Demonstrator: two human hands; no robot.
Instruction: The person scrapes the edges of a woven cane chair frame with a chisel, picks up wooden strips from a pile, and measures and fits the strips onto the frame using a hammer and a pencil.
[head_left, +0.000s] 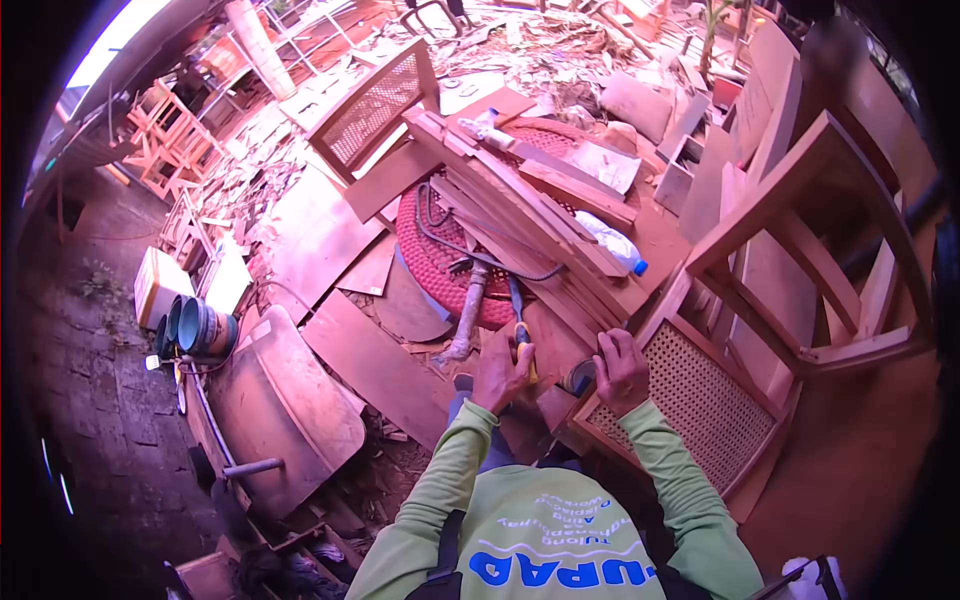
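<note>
Seen from the head view, the left hand (503, 371) is closed around the yellow-and-black handle of a slim hand tool (523, 345), whose blue-grey end points away from the body. The right hand (622, 372), its fingers bent, is at the near end of some long wooden strips (545, 240), beside the corner of a framed cane panel (690, 395); whether it grips anything cannot be told. Between the two hands, nearer the right one, is a small round object (580, 378), too unclear to name.

Just ahead of the left hand lies a hammer-like tool (470, 312) with a pale, worn handle, its head on a red woven round piece (455, 275). A dark bent metal rod (470, 250) lies over that piece and reaches across the strips. Right of the strips is a white plastic item with a blue cap (612, 243).

A curved wooden chair frame (805, 240) adjoins the cane panel on the right. Beyond the strips, another cane panel in a wooden frame (375, 110) leans at a tilt. Flat wooden boards (375, 350) lie to the left, with dark buckets (205, 328) farther left.
</note>
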